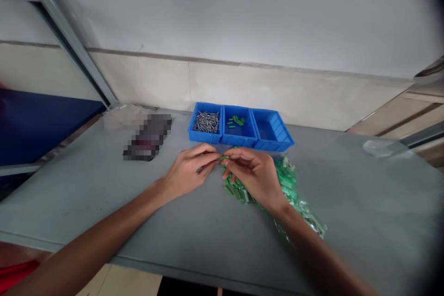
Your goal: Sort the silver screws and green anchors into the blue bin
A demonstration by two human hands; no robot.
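My left hand (190, 166) is closed in a pinch, with the dark end of what looks like a metal screw (198, 170) showing under its fingers. Fingertip to fingertip with it, my right hand (255, 173) pinches a small green plastic piece (225, 157), shaped like a wall plug. Below the right hand lies a loose pile of similar green pieces (229, 190). A green-tinted clear plastic bag (291, 187) of parts spreads beside and partly behind my right wrist. Fingers hide most of what the two hands hold.
Three joined blue bins stand behind my hands: the left bin (205, 137) holds many metal screws, the middle bin (239, 140) several green pieces, the right bin (274, 144) nothing visible. A blurred dark object (149, 136) and clear plastic (121, 115) lie left on the grey table (152, 236).
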